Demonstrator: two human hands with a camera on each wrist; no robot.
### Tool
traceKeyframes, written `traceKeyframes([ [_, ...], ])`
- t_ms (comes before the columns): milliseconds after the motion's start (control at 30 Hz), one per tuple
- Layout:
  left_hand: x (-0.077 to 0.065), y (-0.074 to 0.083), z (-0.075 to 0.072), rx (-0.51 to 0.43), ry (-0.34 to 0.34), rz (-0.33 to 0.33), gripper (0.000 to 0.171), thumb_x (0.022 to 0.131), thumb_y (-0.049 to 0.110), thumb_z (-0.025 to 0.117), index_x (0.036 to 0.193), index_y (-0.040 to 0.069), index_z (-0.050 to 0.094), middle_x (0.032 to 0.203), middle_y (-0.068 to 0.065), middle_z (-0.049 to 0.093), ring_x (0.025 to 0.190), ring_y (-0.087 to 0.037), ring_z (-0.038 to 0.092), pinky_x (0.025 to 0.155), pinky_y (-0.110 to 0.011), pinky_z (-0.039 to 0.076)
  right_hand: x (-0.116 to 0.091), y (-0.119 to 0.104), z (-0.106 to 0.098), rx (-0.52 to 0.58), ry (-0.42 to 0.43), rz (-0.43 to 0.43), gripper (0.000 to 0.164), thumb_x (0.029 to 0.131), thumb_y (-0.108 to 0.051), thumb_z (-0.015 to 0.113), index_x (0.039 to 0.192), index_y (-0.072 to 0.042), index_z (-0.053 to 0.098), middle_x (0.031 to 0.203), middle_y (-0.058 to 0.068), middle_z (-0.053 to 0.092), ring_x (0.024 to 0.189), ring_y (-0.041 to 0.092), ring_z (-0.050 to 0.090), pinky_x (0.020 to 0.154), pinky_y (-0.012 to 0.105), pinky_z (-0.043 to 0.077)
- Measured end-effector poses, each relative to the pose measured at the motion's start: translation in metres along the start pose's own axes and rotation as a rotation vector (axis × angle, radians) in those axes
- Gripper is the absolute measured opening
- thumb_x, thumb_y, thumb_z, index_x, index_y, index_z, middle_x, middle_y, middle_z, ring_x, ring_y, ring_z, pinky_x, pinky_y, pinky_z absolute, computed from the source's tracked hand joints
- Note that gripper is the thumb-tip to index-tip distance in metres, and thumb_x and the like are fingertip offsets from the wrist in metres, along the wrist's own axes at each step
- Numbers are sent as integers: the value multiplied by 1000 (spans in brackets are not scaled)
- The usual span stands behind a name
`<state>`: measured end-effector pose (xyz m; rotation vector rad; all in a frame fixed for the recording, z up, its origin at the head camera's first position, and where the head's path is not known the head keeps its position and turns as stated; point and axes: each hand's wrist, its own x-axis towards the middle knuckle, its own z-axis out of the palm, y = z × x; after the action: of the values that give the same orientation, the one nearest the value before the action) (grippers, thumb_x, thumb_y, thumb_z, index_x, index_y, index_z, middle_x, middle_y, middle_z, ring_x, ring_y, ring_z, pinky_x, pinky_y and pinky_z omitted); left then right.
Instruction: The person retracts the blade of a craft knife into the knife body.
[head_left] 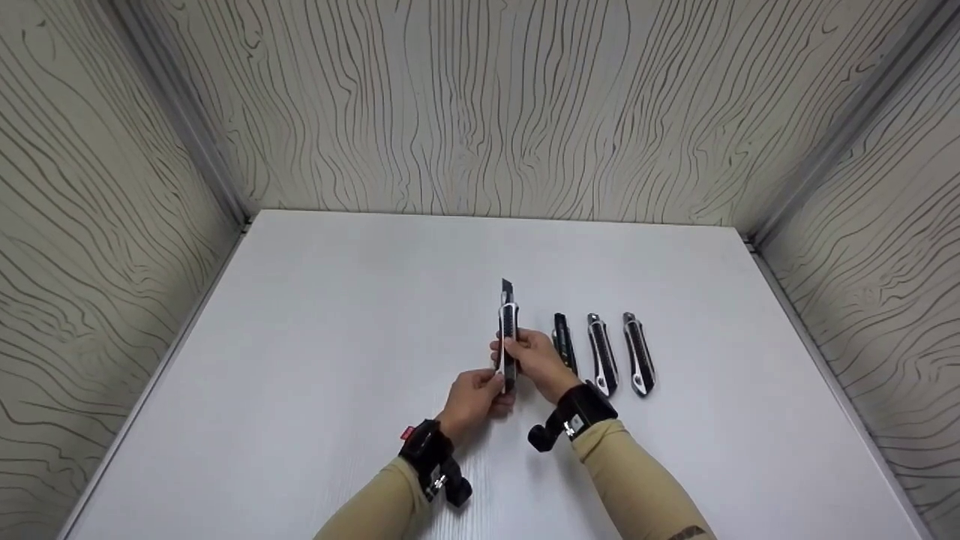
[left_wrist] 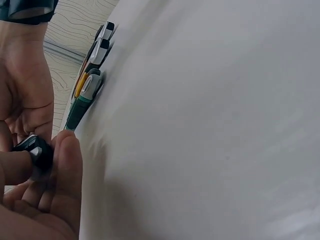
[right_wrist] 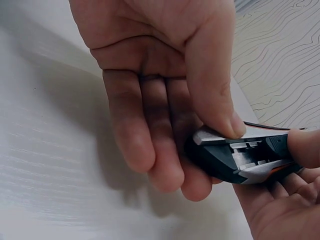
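A snap-off utility knife (head_left: pixel 508 322), black with silver edges, is held above the table, its blade pointing away from me. My left hand (head_left: pixel 472 397) pinches the butt end between thumb and fingers. Further up the handle, my right hand (head_left: pixel 541 361) grips it with the thumb on top. The right wrist view shows the knife's open-topped rear end (right_wrist: pixel 250 155) under the left thumb (right_wrist: pixel 220 110); the right thumb (right_wrist: pixel 305 147) lies on the handle. In the left wrist view, fingers cover most of the knife (left_wrist: pixel 42 152).
To the right lie a dark utility knife (head_left: pixel 562 337), partly hidden by my right hand and wrist, and two silver-and-black utility knives (head_left: pixel 602 354) (head_left: pixel 640 354), side by side. The white tabletop (head_left: pixel 337 315) meets patterned panels (head_left: pixel 480 112) at its back and sides.
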<state>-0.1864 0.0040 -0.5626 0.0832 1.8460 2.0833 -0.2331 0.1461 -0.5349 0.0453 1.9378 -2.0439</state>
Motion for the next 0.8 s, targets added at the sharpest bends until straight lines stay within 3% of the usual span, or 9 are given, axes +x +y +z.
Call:
traceKeyframes([
  [367,2,-1,1,-14,-11,14,24,99,6,47,90,-14,57,70,-8,57,61,-14,56,56,-24,50,0,0,0,4,-2,-5,32,99,-2,47,127,13,47,111,18,66,92,15,67,85,26,55],
  [600,1,0,1,3,0,13,26,100,7,47,92,-15,58,71,-7,58,61,-14,56,57,-25,52,1,2,0,13,-23,-1,34,98,1,47,130,13,46,122,28,60,94,15,67,90,27,54],
  [800,3,-2,1,7,4,15,27,100,8,47,94,-15,58,72,-8,59,61,-14,57,57,-28,53,1,2,-1,7,-26,-7,35,97,0,48,130,14,45,125,30,59,95,16,66,92,29,54],
])
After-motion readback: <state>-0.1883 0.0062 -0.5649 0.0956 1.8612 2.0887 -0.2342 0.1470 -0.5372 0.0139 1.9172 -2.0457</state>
